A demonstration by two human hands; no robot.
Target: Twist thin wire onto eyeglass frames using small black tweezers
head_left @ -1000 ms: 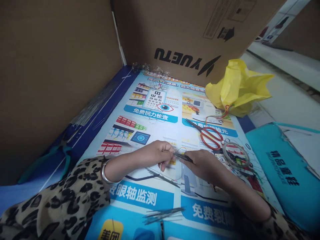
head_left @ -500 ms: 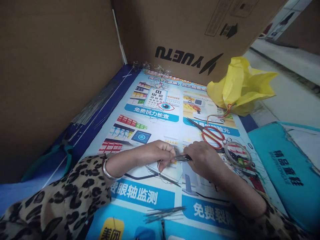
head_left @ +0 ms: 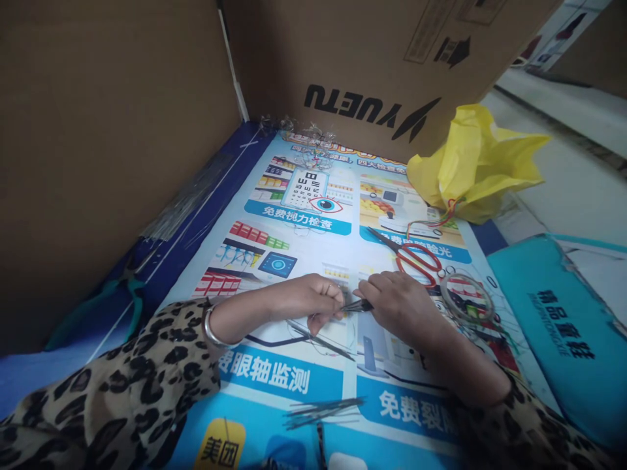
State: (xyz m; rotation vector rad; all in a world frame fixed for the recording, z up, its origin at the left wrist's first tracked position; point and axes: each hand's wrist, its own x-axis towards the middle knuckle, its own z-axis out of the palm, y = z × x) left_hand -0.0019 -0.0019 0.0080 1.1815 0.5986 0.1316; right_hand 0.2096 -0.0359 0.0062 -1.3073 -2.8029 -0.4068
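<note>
Right hand (head_left: 401, 303) rolled knuckles-up since earlier frame. Yellow bag (head_left: 470, 163) sits beyond the grip, rightward. Red-handled scissors (head_left: 398, 247) lie just past it; an outward swing could knock them. Dark strands (head_left: 326, 344) on the near side might snag. Right fingers closed round metal tool (head_left: 357, 306), its tip at left hand's (head_left: 313, 301) pinch, contents unclear; slipping could nip skin.

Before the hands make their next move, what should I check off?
1. Right hand gripping the metal tool: ok.
2. Left hand at the tool's tip: ok.
3. Exactly what the left fingertips pinch: cannot tell, too small.
4. Red-handled scissors well away from the right hand: not ok, handles close by.
5. Short wires neatly lined up: not ok, some cross.
6. Teal-handled pliers untouched: ok.
</note>
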